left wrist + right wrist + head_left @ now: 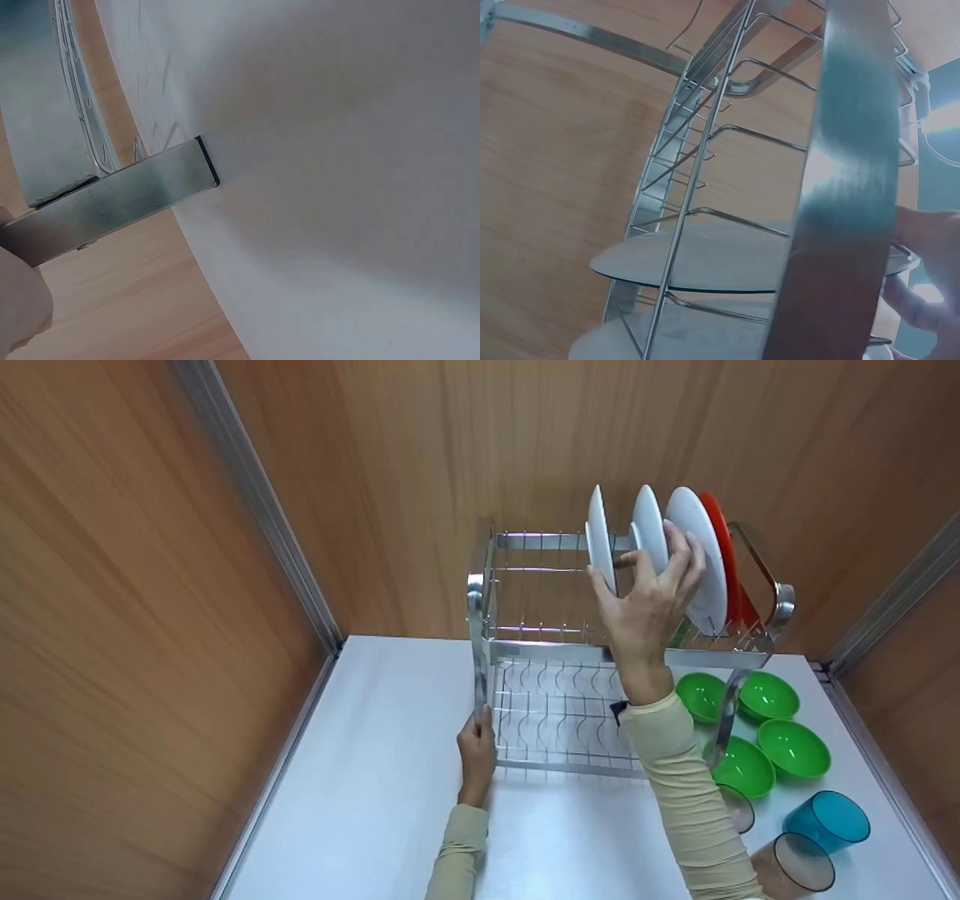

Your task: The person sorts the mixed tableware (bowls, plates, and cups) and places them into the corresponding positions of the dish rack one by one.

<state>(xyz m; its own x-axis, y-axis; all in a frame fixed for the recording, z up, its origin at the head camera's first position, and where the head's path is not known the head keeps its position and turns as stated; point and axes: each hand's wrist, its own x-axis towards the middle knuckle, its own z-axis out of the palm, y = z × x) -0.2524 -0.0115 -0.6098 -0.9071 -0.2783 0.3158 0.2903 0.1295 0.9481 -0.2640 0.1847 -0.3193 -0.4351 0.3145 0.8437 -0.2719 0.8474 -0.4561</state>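
A two-tier metal dish rack [547, 651] stands against the wooden back wall. Low on its left upright, my left hand [478, 746] grips the metal bar. My right hand [649, 592] is at the upper tier, its thumb and index finger pinching the lower front edge of the leftmost white plate [598, 540]. The other fingers reach across a second white plate [649, 529] toward a third white plate [701, 555]. At the right end an orange-red plate [721, 547] stands upright. In the right wrist view, the fingers are partly hidden behind the rack's front bar [840, 187].
Several green bowls [793, 748] sit on the white table [375, 780] at the rack's right side. Nearer me stand a blue cup [825, 821] and a brownish clear cup [795, 866]; another clear cup [739, 810] is partly behind my right sleeve. Wooden panels enclose the sides.
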